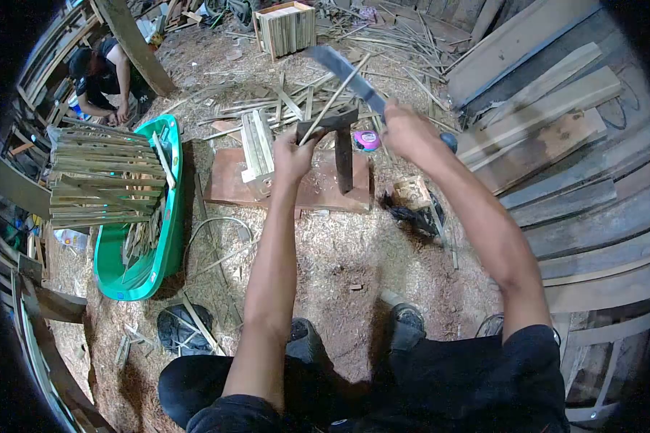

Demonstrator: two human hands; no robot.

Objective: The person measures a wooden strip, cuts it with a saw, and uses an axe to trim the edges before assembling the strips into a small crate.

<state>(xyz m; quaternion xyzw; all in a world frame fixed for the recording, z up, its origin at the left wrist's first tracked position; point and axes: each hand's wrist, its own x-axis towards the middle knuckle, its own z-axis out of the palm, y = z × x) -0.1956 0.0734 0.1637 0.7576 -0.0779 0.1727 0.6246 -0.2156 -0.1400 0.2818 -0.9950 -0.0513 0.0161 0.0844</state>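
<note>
My right hand [410,132] is raised and wrapped round the handle of a machete [347,76], its broad blade pointing up and to the left. My left hand [294,157] grips a thin wooden strip [334,99], which slants up to the right and overlaps the blade in this view. Beside the left fingers is a dark T-shaped tool like a hammer [344,162], its shaft pointing down over a reddish wooden board [227,173]. A bundle of pale wooden slats [257,141] rests on that board, left of my left hand. A pink tape measure [366,140] lies just beyond the board.
On the left stands a green plastic tub [170,238] with a stack of wooden strips [108,169] across it. A person [108,79] crouches behind it. A slatted wooden box [285,32] stands at the back. Long planks [542,123] lie along the right; offcuts litter the floor.
</note>
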